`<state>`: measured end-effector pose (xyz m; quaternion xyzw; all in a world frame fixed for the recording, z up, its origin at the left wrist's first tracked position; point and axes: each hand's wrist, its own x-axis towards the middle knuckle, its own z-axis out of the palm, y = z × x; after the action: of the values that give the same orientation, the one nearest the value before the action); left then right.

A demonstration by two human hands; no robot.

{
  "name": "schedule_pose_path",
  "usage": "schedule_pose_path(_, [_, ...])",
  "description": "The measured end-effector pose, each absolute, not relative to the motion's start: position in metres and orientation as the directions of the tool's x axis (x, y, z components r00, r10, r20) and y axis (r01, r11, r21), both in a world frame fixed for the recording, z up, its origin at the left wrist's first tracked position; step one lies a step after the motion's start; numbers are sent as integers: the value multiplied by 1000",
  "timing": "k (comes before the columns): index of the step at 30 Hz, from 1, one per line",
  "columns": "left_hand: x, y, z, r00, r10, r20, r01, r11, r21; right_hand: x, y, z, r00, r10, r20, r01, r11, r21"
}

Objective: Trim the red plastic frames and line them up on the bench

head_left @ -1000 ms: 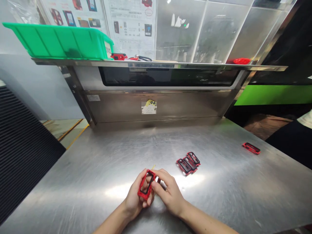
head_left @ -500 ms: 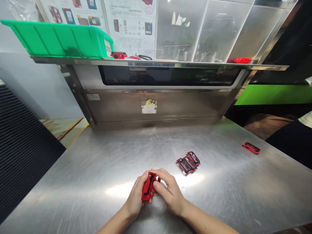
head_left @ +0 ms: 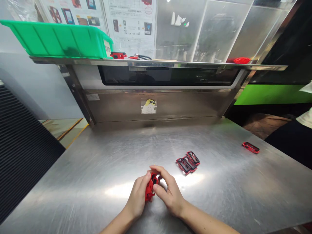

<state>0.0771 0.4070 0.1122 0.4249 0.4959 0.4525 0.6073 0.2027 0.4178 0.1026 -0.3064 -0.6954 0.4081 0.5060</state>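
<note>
Both of my hands hold one red rectangular frame part (head_left: 150,188) edge-on just above the steel table (head_left: 97,169). My left hand (head_left: 137,196) wraps it from the left with curled fingers. On the right side my right hand (head_left: 168,191) pinches its upper end with thumb and fingers. A short way to the right, a small row of three similar red frames (head_left: 188,161) lies flat on the table. Another single red frame (head_left: 251,147) lies far right near the table edge.
A raised steel shelf (head_left: 170,65) crosses the back, carrying a green bin (head_left: 56,39), a red part (head_left: 118,55) and a red object (head_left: 241,60). Instruction sheets (head_left: 133,22) hang behind. A black ribbed mat (head_left: 21,143) is left; another person's dark clothing (head_left: 292,143) is right.
The red frame has turned from face-on to edge-on between my hands, and both hands have closed more tightly around it. Nothing else on the table moved.
</note>
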Motion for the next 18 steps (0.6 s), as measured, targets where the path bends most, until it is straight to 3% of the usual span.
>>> schedule_pose_path(18, [76,410,108,114,983,-141,29,139,990,200,418,110,-301,860,412,39,443,-896])
